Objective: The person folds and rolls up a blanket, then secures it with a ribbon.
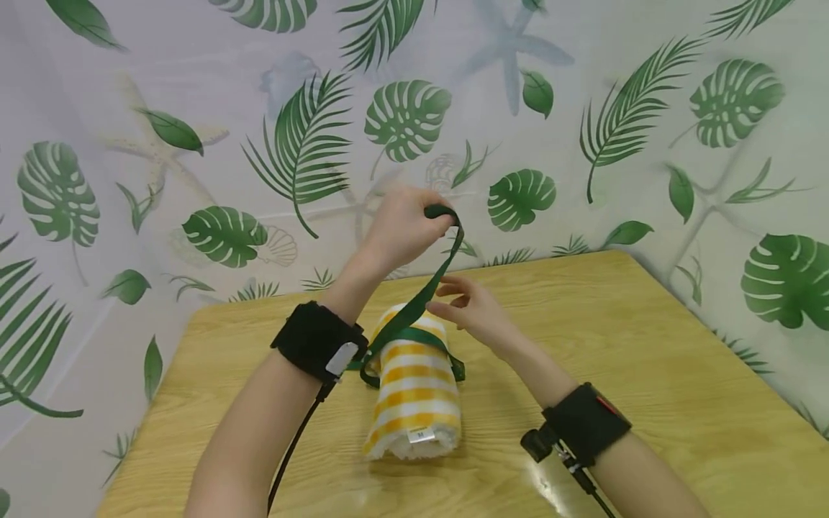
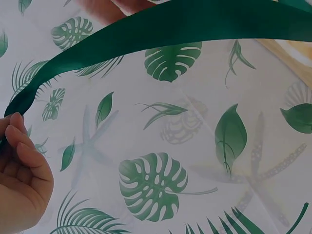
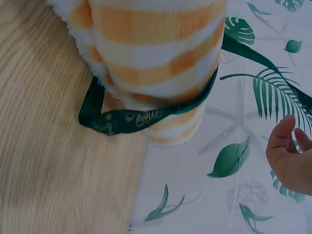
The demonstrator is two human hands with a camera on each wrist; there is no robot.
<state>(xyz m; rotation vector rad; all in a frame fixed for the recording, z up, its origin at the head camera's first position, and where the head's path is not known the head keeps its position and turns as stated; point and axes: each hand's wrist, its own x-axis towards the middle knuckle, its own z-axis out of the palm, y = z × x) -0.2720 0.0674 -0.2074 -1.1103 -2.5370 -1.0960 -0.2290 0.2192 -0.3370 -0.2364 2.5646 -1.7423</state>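
A rolled yellow-and-white checked cloth (image 1: pixel 419 392) with a fluffy white lining lies on the table, a small white label at its near end. Round its middle goes a dark green ribbon (image 1: pixel 422 335), printed with gold lettering in the right wrist view. My left hand (image 1: pixel 408 224) pinches one end of this ribbon (image 2: pixel 122 41) and holds it high above the roll, so the strip runs taut down to the cloth. Lower down, my right hand (image 1: pixel 476 311) is beside the raised strip, its fingers loosely bent and fingertips close to the ribbon.
The wood-grain table (image 1: pixel 622 345) stretches out on both sides of the roll. Behind it hangs a white cloth backdrop (image 1: pixel 570 129) printed with green leaves and starfish. Black wrist straps (image 1: pixel 586 424) with cameras and cables sit on both forearms.
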